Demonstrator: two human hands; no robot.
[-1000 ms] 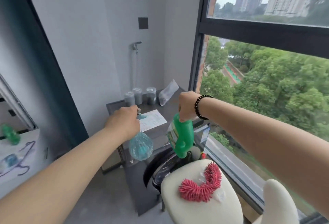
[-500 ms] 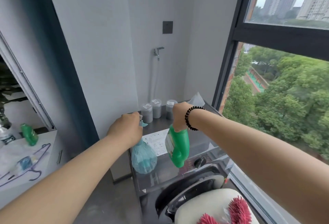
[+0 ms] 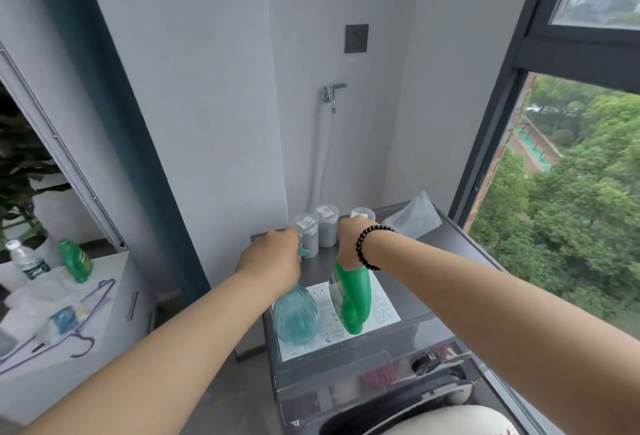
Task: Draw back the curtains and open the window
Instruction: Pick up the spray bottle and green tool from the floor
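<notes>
My left hand [image 3: 272, 263] grips the top of a clear blue spray bottle [image 3: 296, 317], which hangs just above a printed sheet on the washing machine top [image 3: 429, 272]. A green detergent bottle [image 3: 351, 296] hangs from my right hand [image 3: 349, 242], which holds it by the neck over the same sheet. The dark teal curtain [image 3: 114, 116] hangs gathered along the wall at the left. A window [image 3: 568, 171] with a dark frame fills the right side, with trees outside.
Three grey lidded jars [image 3: 327, 228] and a plastic bag [image 3: 414, 220] stand at the back of the machine top. A tap [image 3: 334, 92] and a socket [image 3: 356, 38] are on the wall. At left, a white cabinet [image 3: 86, 324] carries bottles and a hanger.
Both hands have carried the bottles forward over the machine top and lowered them toward the printed sheet. The view has swung left and closer, so the stool with the red item has dropped out.
</notes>
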